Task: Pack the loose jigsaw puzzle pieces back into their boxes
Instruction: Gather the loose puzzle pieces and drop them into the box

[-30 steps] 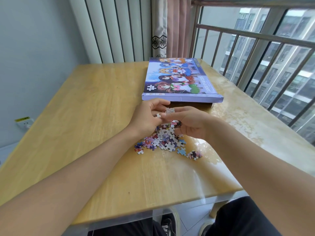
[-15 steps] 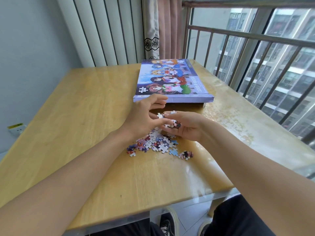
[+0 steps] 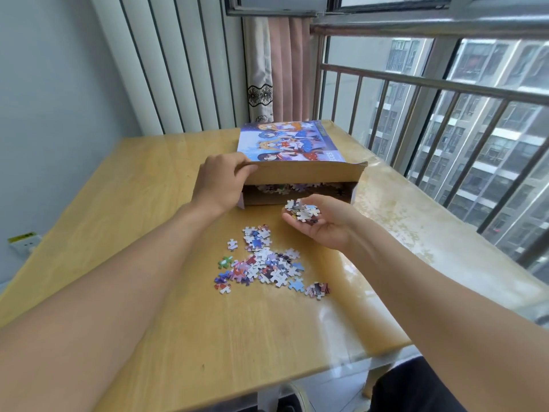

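A puzzle box lies at the far middle of the wooden table (image 3: 124, 233). Its cartoon-printed lid (image 3: 291, 144) is tilted up at the near edge, and my left hand (image 3: 221, 181) grips that lid's near left corner. Under the lid the box base (image 3: 297, 197) shows several pieces inside. My right hand (image 3: 323, 223) is cupped palm-up just in front of the box opening, holding a handful of puzzle pieces (image 3: 303, 211). A pile of loose puzzle pieces (image 3: 264, 263) lies on the table below both hands.
A clear plastic sheet covers the table's right part (image 3: 416, 233). A metal railing (image 3: 445, 114) and window run along the right side. White vertical panels (image 3: 178, 69) and a pink curtain (image 3: 285, 69) stand behind the table. A wall socket (image 3: 25, 243) sits low at left.
My left hand has left the pile and lifted the near edge of the box lid. My right hand has carried a handful of pieces up to the box opening.
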`<state>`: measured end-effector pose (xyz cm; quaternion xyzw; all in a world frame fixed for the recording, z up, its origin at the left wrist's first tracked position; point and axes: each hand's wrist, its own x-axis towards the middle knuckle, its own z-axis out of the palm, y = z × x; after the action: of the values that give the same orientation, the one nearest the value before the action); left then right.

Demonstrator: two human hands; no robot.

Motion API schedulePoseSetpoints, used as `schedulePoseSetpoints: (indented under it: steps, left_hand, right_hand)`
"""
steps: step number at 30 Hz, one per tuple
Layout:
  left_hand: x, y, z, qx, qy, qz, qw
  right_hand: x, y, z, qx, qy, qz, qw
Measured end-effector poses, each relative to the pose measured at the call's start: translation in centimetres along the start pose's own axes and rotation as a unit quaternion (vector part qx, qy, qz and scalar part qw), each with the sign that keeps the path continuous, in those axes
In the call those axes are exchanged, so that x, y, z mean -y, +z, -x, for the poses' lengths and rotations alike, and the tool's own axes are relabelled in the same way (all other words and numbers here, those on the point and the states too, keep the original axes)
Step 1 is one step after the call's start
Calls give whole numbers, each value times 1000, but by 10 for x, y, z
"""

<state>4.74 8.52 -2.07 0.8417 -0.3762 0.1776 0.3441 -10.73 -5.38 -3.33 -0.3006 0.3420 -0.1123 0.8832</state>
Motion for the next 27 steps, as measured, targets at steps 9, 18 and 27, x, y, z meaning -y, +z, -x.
schedulePoseSetpoints:
  steps: [9, 18, 27]
  left_hand:
    - [-14, 6, -21, -21, -20, 51, 998]
    - [-16, -1, -30, -17, -17, 81, 996]
    - [-15, 2, -31, -21, -3, 100, 995]
  right_hand:
    - [32, 19, -27, 46, -36, -153, 986]
    - [25, 27, -23, 94, -116, -241, 959]
    - [14, 9, -42, -137, -275, 283, 908]
